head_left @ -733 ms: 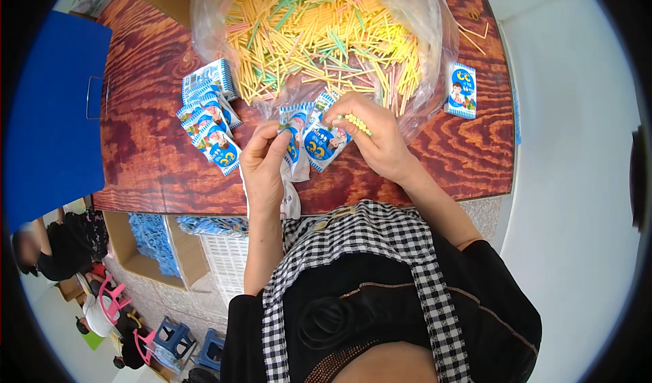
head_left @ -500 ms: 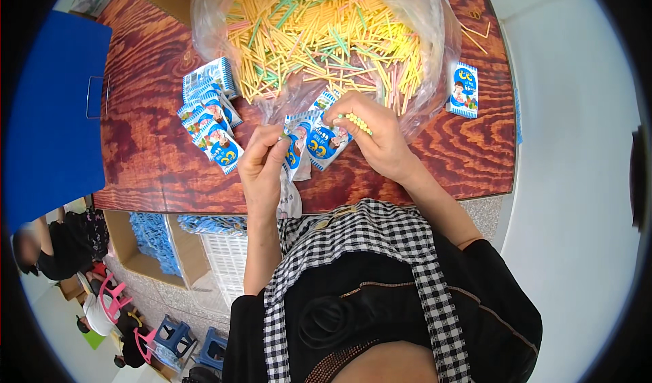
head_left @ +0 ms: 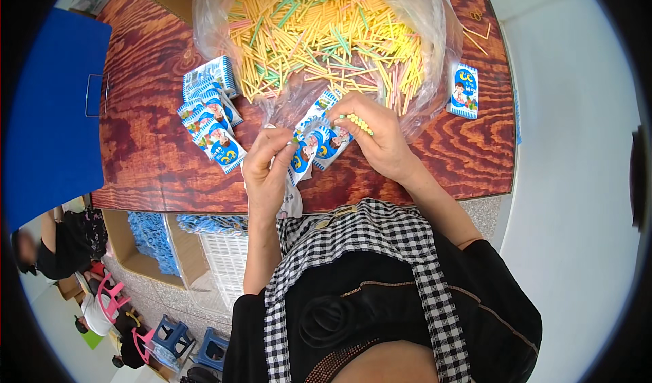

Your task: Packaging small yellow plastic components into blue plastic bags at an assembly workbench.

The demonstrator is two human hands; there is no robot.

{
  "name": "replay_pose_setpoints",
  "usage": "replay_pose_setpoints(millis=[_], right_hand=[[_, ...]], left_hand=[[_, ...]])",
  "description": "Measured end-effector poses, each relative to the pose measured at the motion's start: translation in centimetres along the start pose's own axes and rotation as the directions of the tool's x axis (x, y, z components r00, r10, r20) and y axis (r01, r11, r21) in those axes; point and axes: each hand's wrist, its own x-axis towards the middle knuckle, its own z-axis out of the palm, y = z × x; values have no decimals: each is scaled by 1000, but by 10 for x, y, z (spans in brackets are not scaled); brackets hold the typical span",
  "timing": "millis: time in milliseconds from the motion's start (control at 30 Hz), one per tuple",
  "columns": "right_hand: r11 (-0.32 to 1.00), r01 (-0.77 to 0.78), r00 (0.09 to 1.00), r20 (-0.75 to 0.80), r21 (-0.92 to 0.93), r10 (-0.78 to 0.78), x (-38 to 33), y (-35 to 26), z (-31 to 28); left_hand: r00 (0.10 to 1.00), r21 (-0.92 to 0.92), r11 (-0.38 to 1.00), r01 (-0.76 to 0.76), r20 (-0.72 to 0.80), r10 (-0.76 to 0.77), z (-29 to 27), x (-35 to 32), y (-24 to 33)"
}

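Note:
My left hand (head_left: 267, 169) is closed in a pinch on the edge of a small blue-and-white packet (head_left: 307, 153) near the table's front edge. Curled above it, my right hand (head_left: 378, 137) holds a bundle of thin yellow sticks (head_left: 356, 123), their ends showing between the fingers. Its fingertips are at the packet's upper part, and whether they grip it is hidden. Another blue-and-white packet (head_left: 333, 145) lies partly under the right hand. Beyond the hands, a clear plastic bag (head_left: 440, 50) spreads open around a heap of yellow, green and pink sticks (head_left: 319, 26).
Filled-looking packets (head_left: 221, 145) lie overlapped in a stack on the left, and a single packet (head_left: 464, 91) lies at the right. Loose sticks (head_left: 475, 40) and a blue panel (head_left: 54, 111) flank the table. Below stand a cardboard box (head_left: 139, 247) and a white crate (head_left: 227, 264).
The pinched packet has shifted right and turned, with more of its front and upper part showing between my hands. My left hand has moved slightly right; the right hand stays nearly still.

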Motion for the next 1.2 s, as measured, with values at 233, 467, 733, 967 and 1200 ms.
replay_pose_setpoints(millis=[233, 467, 733, 967, 1200], right_hand=[[797, -203, 954, -67, 568, 291, 19, -14, -8], [302, -166, 899, 19, 939, 437, 29, -15, 9], [321, -225, 840, 16, 920, 543, 24, -22, 7], [340, -240, 870, 46, 909, 491, 17, -2, 13], [288, -334, 822, 128, 898, 555, 5, -7, 11]], left_hand=[[1000, 45, 999, 21, 17, -22, 15, 0, 1], [995, -202, 974, 103, 36, -98, 40, 5, -2], [1000, 38, 999, -1, 27, 0, 34, 0, -9], [986, -185, 969, 166, 18, -166, 37, 0, -9], [991, -227, 965, 131, 22, -129, 41, -4, -13]])
